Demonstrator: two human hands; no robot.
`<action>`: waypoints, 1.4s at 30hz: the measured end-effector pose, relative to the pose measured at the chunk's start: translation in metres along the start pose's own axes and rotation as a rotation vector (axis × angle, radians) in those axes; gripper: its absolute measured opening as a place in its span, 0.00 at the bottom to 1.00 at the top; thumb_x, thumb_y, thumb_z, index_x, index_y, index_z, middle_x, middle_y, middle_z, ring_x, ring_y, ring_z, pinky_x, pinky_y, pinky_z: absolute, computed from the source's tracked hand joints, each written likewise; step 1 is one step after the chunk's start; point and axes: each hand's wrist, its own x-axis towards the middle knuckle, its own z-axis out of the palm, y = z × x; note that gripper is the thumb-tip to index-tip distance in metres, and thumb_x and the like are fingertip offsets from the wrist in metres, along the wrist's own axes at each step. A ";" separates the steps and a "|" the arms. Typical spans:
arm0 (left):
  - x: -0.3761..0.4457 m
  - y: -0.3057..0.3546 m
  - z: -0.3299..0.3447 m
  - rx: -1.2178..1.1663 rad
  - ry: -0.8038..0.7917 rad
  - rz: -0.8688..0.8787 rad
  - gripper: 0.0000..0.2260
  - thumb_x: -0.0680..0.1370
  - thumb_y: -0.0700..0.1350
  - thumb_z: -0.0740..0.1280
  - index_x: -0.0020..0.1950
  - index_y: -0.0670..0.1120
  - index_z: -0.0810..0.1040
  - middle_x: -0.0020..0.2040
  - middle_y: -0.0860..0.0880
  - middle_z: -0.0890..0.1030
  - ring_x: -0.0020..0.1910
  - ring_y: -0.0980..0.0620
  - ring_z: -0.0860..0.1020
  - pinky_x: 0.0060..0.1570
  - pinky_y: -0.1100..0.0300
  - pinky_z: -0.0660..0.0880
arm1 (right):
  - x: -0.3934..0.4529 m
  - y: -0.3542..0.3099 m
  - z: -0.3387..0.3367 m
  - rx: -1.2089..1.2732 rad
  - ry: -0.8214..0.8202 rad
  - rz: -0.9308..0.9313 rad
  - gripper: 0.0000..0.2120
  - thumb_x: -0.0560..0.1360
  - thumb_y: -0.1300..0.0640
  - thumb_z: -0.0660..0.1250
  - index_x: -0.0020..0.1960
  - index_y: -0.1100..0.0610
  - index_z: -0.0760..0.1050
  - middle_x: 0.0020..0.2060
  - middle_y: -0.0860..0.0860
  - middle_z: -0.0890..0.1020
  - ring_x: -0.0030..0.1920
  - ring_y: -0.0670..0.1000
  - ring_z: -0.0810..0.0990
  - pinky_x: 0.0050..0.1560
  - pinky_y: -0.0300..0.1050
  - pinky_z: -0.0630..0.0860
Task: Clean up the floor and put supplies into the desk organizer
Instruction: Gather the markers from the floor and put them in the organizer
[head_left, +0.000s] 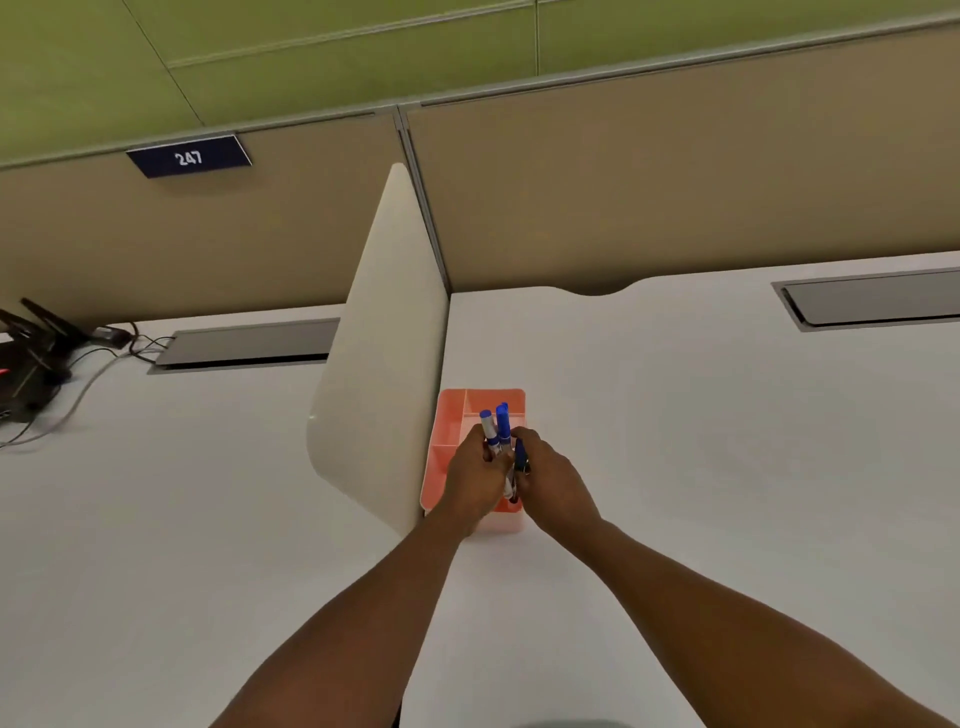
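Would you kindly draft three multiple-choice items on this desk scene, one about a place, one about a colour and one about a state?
1. Where does the organizer stand?
A. On the desk beside the white divider
B. On the floor
C. Next to the number sign

2. What colour are the marker caps?
A. Red
B. Blue
C. Green

3. What is the left hand doing?
A. Resting flat on the desk
B. Gripping markers over the organizer
C. Hanging empty

Key:
1 A, the pink organizer sits on the white desk against the divider.
2 B, the caps sticking up above the fingers are blue.
3 B, its fingers close around the markers, while the right hand holds a dark blue item over the same organizer.
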 end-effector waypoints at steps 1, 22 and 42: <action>0.001 -0.001 0.002 0.025 0.009 -0.003 0.11 0.80 0.40 0.63 0.62 0.47 0.73 0.51 0.50 0.80 0.49 0.54 0.79 0.42 0.69 0.72 | 0.001 0.003 0.001 0.004 -0.007 -0.005 0.14 0.78 0.59 0.60 0.63 0.51 0.68 0.49 0.50 0.81 0.45 0.51 0.80 0.49 0.47 0.80; -0.002 -0.031 0.005 0.244 -0.058 0.008 0.19 0.76 0.36 0.69 0.66 0.44 0.72 0.62 0.46 0.77 0.55 0.52 0.75 0.59 0.58 0.76 | 0.005 0.019 0.012 -0.106 -0.069 0.103 0.21 0.79 0.62 0.62 0.71 0.56 0.67 0.67 0.55 0.75 0.64 0.55 0.76 0.68 0.47 0.69; -0.084 -0.067 -0.029 0.859 0.012 0.420 0.27 0.81 0.54 0.60 0.77 0.46 0.58 0.78 0.46 0.60 0.77 0.46 0.58 0.75 0.51 0.57 | -0.107 -0.005 0.027 -0.255 0.120 0.163 0.27 0.78 0.46 0.63 0.74 0.51 0.60 0.74 0.49 0.65 0.73 0.51 0.63 0.70 0.50 0.65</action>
